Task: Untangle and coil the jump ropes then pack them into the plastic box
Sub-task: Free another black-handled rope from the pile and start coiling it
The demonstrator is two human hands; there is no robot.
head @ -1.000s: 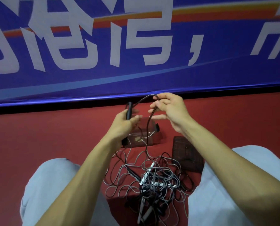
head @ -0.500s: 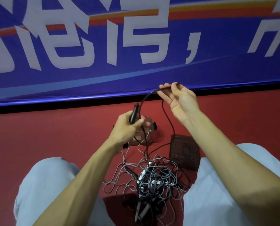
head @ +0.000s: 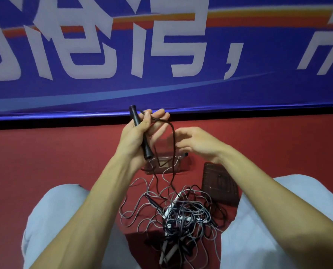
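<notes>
**My hands: left hand (head: 129,141) round a black handle, right hand (head: 197,142) loose beside it**

My left hand grips the black handle (head: 146,150) of a jump rope. My thumb is curled across it, and the handle stands nearly upright, its top poking out above my fist. My fingers reach out past it, and the black cord (head: 173,150) lies draped over them, then drops in a long loop toward the floor. My right hand is blurred, just beside that loop, fingers loosely spread and holding nothing I can make out. I cannot tell whether its fingertips touch the cord.

The rest of the jump ropes (head: 181,214) lie in a tangled heap of grey and black cords and pale handles on the red floor (head: 45,156), between my knees (head: 55,214). The clear plastic box (head: 168,170) sits on the floor beyond the heap, partly hidden behind my hands, with the hanging cord in front of it. Its dark lid (head: 220,185) lies flat to the right of it, close to my right knee. A blue banner (head: 161,90) with large white characters runs along the back.
</notes>
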